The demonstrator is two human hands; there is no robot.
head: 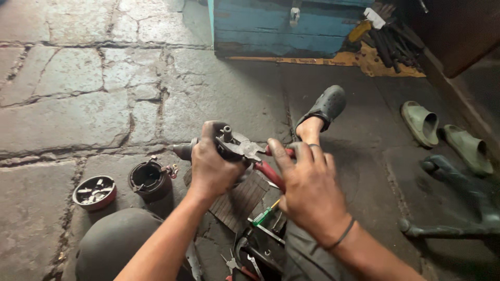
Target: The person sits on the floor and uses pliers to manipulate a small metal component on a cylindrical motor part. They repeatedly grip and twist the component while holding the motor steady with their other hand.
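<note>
Left hand (211, 166) clamped round motor part (234, 145), held above floor (78, 104). Right hand (307, 192) closed on red pliers (271, 169), nose biting part. We judge best: brace part steady, squeeze evenly, twist slowly, avoid slipping.

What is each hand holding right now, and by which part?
The left hand grips a greasy metal motor part around its body. The right hand holds red-handled pliers by the handles, jaws at the part.

Blue wooden box (281, 26), green sandals (445, 136), perhaps a parts tin (94, 192).
</note>
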